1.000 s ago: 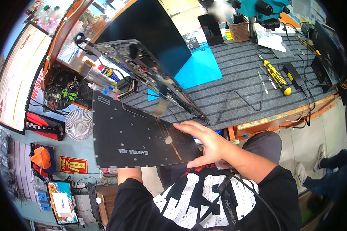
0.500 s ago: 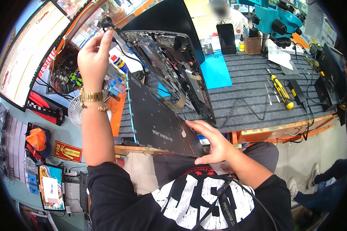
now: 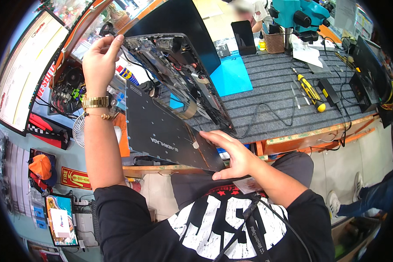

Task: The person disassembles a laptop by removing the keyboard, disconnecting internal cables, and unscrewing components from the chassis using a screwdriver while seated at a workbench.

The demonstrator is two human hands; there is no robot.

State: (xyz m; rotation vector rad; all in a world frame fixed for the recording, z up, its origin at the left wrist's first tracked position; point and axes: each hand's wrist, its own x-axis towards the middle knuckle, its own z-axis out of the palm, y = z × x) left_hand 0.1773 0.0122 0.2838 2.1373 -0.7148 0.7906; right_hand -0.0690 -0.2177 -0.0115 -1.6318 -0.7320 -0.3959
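An opened laptop chassis [image 3: 188, 94] stands tilted on its edge over the bench, its inner boards and cables exposed. At its upper left corner is my left hand [image 3: 99, 65], with thumb and fingers closed together on that corner. A thin black panel [image 3: 155, 126] with pale dots along it slants below the chassis. My right hand [image 3: 233, 153] grips the panel's near right end between thumb and fingers. A brownish flat cable [image 3: 188, 112] shows between the panel and the chassis; where its ends attach is hidden.
A dark screen [image 3: 170, 30] and a blue mat [image 3: 231, 76] are behind the chassis. To the right lie a yellow screwdriver [image 3: 311, 92], a black power adapter [image 3: 329, 92] and loose cables. A teal microscope [image 3: 299, 19] stands at the back. A spray can [image 3: 127, 75] is at the left.
My view has shifted, so the bench appears further left and higher. The panel has turned slightly, and its blue edge shows less. Both hands keep their places.
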